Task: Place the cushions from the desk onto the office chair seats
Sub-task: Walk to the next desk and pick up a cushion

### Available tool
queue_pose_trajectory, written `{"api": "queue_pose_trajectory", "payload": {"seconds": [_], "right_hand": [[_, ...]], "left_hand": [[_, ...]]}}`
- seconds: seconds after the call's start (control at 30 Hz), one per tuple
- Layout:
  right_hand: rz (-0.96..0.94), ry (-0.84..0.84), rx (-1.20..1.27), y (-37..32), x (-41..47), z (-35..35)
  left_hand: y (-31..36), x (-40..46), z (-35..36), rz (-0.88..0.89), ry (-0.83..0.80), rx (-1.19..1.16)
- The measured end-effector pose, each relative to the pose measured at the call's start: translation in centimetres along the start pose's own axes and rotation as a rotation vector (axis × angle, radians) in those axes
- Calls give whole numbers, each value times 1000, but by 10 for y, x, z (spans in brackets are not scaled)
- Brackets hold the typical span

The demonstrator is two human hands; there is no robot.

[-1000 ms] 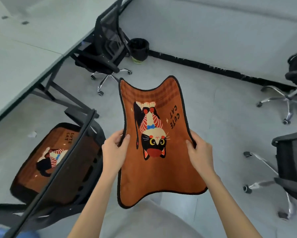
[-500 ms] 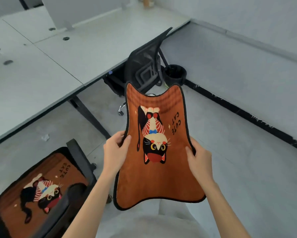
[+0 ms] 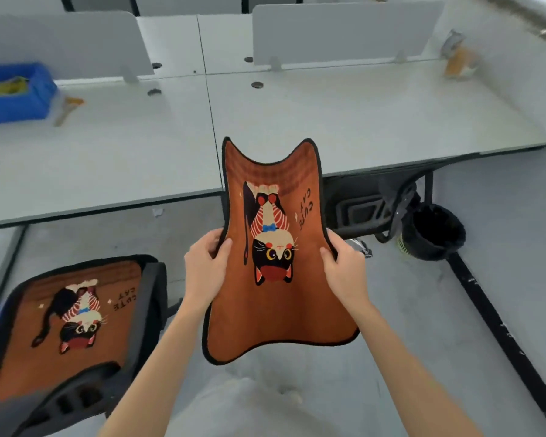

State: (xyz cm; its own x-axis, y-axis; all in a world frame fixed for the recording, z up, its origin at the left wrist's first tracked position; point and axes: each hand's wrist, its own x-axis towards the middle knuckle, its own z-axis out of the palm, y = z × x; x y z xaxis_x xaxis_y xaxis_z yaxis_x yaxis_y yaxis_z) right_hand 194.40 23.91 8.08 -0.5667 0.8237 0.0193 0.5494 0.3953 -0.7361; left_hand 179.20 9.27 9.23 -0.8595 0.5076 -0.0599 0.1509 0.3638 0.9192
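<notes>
Two hands, left hand (image 3: 204, 266) and right hand (image 3: 344, 266), pinch the cushion's (image 3: 278, 298) side edges, holding it mid-air. The view has swung from floor toward the desk (image 3: 360, 121); likely seeking the tucked chair (image 3: 363, 209). Floppy, velvety orange fabric, black-trimmed, bowing inward. Another cushion covers the left chair (image 3: 145, 310).

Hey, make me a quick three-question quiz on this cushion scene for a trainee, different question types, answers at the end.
1. True or false: the held cushion is gripped by one hand only.
2. Where does the second cushion lie? A) on the desk B) on a chair seat C) on the floor
3. Fill in: the black bin stands on the floor, to the ______ of the held cushion.

Key
1. False: the left hand and the right hand each hold a side edge.
2. B: it lies on the seat of the office chair.
3. Right.
</notes>
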Motion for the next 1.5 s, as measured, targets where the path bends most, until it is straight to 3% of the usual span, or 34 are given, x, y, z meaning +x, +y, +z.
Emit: {"api": "queue_pose_trajectory", "payload": {"seconds": [0.3, 0.63, 0.77, 0.93, 1.07, 1.2, 1.33, 1.43, 1.5], "right_hand": [[-76, -46, 84, -28, 222, 46], [181, -33, 131, -21, 415, 93], [322, -86, 58, 22, 436, 111], [437, -73, 34, 49, 449, 124], [424, -104, -60, 49, 463, 127], [441, -199, -198, 50, 464, 111], [431, -168, -164, 51, 461, 88], [413, -115, -117, 50, 450, 64], [405, -57, -95, 50, 436, 46]], "left_hand": [[19, 213, 24, 22, 121, -17], [15, 409, 60, -80, 108, 70], [-24, 426, 80, -98, 28, 267], [-70, 398, 99, 102, -151, 1044], [-81, 389, 117, 196, -213, 1230], [-72, 397, 120, 0, -220, 1263], [-62, 406, 114, -73, -204, 1221], [-52, 412, 121, -16, -254, 1135], [-41, 414, 134, 74, -314, 953]]}}
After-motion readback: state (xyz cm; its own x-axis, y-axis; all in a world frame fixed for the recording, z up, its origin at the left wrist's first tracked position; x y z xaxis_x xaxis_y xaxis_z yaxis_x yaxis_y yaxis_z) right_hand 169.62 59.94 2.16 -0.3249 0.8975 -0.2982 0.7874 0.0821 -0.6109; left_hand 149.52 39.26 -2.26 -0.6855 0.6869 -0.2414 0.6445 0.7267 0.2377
